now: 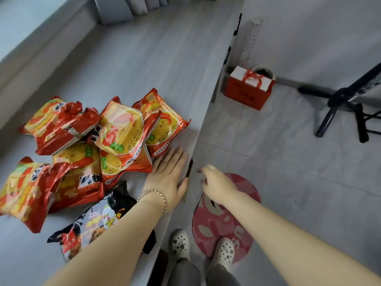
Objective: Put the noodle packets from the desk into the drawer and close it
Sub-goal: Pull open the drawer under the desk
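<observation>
Several red and yellow noodle packets (pixel 121 131) lie piled on the grey desk (pixel 144 58), with a black packet (pixel 97 221) nearer me, partly under my left forearm. My left hand (pixel 168 174) rests flat and empty at the desk's front edge, beside the pile. A dark drawer handle (pixel 189 169) shows just below that edge; the drawer itself is mostly hidden under the desktop. My right hand (pixel 216 185) hovers off the desk close to the handle, fingers loosely curled, holding nothing.
A round pink mat (pixel 243 230) lies on the grey floor under my feet in white clogs. A red gift bag (pixel 248 87) stands by the wall past the desk's end. A black tripod (pixel 340 102) spreads at the right.
</observation>
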A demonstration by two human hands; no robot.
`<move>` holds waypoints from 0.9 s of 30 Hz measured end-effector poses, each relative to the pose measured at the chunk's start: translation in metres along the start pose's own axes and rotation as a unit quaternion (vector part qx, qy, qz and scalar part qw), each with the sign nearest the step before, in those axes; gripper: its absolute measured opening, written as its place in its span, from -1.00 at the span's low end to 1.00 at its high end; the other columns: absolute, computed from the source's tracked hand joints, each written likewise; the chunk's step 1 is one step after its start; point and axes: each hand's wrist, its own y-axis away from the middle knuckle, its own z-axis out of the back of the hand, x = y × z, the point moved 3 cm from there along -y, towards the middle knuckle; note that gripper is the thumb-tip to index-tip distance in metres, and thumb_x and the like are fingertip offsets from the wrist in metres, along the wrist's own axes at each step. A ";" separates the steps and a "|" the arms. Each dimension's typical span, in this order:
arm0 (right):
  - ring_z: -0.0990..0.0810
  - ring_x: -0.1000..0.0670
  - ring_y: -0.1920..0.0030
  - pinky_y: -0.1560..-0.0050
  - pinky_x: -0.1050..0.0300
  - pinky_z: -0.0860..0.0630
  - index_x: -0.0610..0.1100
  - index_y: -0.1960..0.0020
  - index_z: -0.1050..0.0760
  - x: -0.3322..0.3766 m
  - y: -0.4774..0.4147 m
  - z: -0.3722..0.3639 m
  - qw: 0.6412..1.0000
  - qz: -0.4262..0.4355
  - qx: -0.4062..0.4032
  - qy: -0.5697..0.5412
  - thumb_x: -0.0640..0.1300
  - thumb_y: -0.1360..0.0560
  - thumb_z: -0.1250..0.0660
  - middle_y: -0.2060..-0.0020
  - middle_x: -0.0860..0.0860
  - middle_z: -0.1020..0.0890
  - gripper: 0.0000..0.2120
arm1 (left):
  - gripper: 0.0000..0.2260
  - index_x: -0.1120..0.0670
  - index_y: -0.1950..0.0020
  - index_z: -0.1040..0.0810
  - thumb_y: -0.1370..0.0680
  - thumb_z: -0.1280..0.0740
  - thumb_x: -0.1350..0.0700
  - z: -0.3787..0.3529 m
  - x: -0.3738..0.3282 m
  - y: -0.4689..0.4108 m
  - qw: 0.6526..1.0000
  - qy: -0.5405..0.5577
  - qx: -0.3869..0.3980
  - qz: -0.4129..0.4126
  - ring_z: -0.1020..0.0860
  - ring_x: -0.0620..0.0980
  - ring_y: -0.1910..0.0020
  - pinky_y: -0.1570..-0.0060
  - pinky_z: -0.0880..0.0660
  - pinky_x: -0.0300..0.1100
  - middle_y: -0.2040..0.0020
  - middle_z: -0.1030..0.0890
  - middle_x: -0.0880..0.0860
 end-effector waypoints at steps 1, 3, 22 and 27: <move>-0.44 -0.16 -0.29 -0.19 -0.02 -0.47 -0.18 -0.39 -0.32 0.003 -0.010 -0.011 0.999 0.024 0.016 0.023 -0.30 -0.53 -0.13 -0.40 -0.08 -0.33 -0.57 | -0.42 0.15 -0.42 -0.37 -0.46 -0.10 -0.08 -0.004 0.003 -0.001 1.000 0.008 -0.001 0.001 -0.16 -0.03 -0.46 -0.40 0.14 -0.26 -0.43 -0.40 0.10; -0.39 -0.15 -0.35 -0.19 0.01 -0.47 -0.10 -0.45 -0.23 0.009 -0.024 -0.027 0.993 0.057 0.061 0.083 -0.35 -0.50 -0.18 -0.48 0.00 -0.22 -0.46 | -0.43 0.14 -0.41 -0.37 -0.46 -0.13 -0.07 -0.006 0.005 -0.001 0.999 0.035 0.002 -0.002 -0.16 -0.04 -0.42 -0.38 0.15 -0.27 -0.43 -0.42 0.10; -0.56 -0.15 0.02 0.21 0.13 -0.39 -0.13 -0.18 -0.52 -0.047 0.014 -0.010 0.990 -0.121 0.060 0.049 -0.32 -0.42 -0.18 -0.07 -0.08 -0.60 -0.63 | -0.37 0.09 -0.48 -0.27 -0.44 -0.01 -0.13 0.000 0.003 0.000 0.999 0.028 -0.035 0.008 -0.09 -0.11 -0.48 -0.40 0.13 -0.23 -0.51 -0.25 0.02; -0.51 -0.25 -0.14 -0.07 0.01 -0.43 -0.23 -0.13 -0.47 -0.056 0.060 0.060 0.935 -0.218 -0.260 -0.104 -0.28 -0.46 -0.19 -0.12 -0.20 -0.55 -0.74 | -0.36 0.10 -0.48 -0.28 -0.43 0.00 -0.12 0.001 0.000 0.001 1.000 0.012 -0.021 0.014 -0.18 -0.01 -0.51 -0.40 0.11 -0.21 -0.51 -0.27 0.04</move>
